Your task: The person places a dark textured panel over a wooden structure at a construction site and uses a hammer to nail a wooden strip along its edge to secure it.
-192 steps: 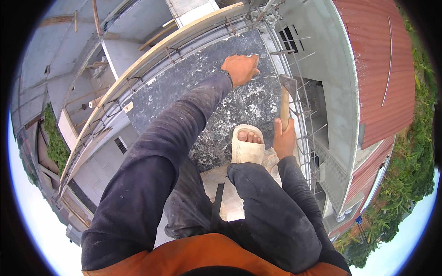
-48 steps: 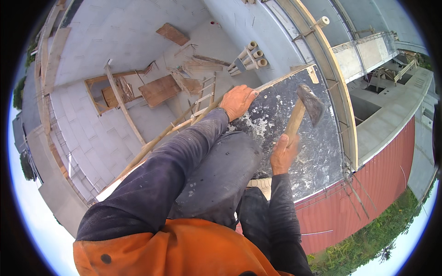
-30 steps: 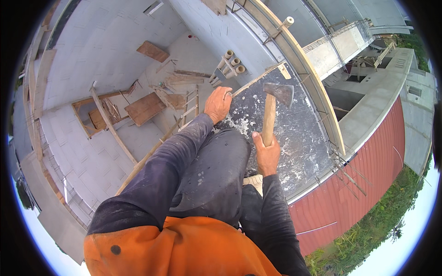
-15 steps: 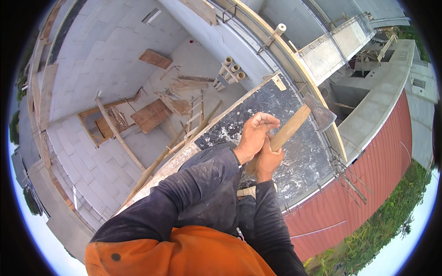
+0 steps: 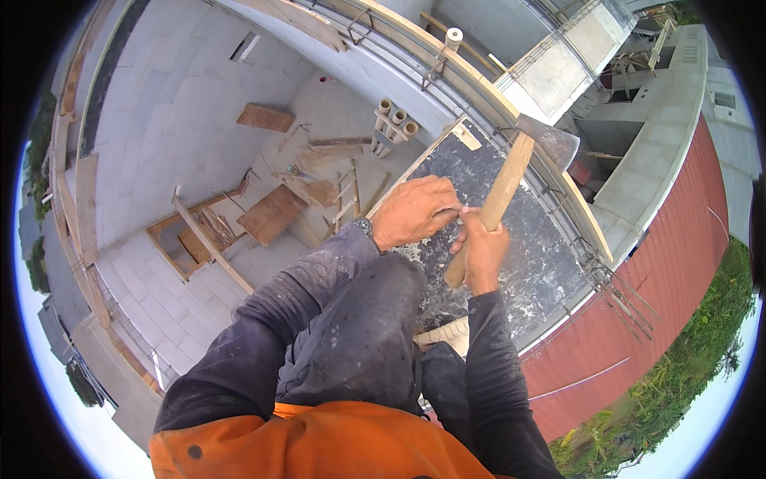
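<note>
My right hand (image 5: 483,254) is wrapped round the wooden handle of a hatchet (image 5: 509,177), whose dark steel head points away from me and to the right. Beside it, my left hand (image 5: 416,212) is closed, thumb and fingertips pinched together. Those fingertips meet the thumb side of my right hand, and whatever they hold is too small to make out. Both hands are above a dark board (image 5: 536,254) blotched with white. My bent knee (image 5: 351,319) is close below my left wrist, which wears a watch (image 5: 365,227).
A small wooden block (image 5: 466,136) lies at the board's far corner. Steel bars (image 5: 618,297) jut past its right edge above a red corrugated roof (image 5: 638,343). To the left is a drop into a block-walled room, with pipes (image 5: 396,118) and loose planks (image 5: 273,214) below.
My left hand has turned over, back upward, and shifted left; its curled fingers now pinch beside my right hand. The hatchet has tilted more upright and moved slightly up in view.
</note>
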`<state>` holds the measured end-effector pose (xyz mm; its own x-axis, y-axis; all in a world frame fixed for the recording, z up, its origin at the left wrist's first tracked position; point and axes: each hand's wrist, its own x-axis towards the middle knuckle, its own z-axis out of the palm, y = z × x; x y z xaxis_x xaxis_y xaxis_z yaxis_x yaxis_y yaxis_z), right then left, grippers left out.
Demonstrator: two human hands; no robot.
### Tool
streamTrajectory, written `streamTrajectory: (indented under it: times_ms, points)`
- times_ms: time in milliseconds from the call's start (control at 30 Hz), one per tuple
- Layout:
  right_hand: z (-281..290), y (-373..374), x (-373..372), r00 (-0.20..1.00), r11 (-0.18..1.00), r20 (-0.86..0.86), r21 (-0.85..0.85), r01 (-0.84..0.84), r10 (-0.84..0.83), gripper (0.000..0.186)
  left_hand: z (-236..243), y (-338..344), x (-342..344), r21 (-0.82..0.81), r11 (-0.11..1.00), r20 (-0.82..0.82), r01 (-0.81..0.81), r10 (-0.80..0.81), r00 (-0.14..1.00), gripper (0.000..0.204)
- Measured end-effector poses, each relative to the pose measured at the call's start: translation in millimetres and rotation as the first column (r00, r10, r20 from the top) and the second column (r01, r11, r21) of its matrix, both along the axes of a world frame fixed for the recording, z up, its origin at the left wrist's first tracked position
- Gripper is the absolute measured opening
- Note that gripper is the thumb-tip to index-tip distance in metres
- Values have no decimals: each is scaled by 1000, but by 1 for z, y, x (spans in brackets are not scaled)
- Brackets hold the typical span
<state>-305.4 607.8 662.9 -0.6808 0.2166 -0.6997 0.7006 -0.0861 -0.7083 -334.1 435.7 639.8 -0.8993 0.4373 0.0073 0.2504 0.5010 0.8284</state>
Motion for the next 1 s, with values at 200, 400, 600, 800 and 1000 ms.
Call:
streamTrajectory:
  times_ms: [200,400,600,800,1000]
  points:
    - [6,3,-14,999,998,11,53,-44,44,30,-55,4,-58,169,912,310,-375,312,898,21]
    - [-2,23,9,995,989,36,107,-101,98,31,-102,15,-95,155,852,302,-500,441,845,19]
    - [-8,22,18,991,967,0,221,-127,131,33,-121,28,-86,196,826,208,-528,491,846,16]
    - [-23,21,10,949,884,68,349,-313,309,46,-131,36,-83,286,773,186,-566,535,824,14]
    - [-30,19,3,898,794,58,445,-415,437,51,-135,37,-85,259,794,143,-550,532,835,13]
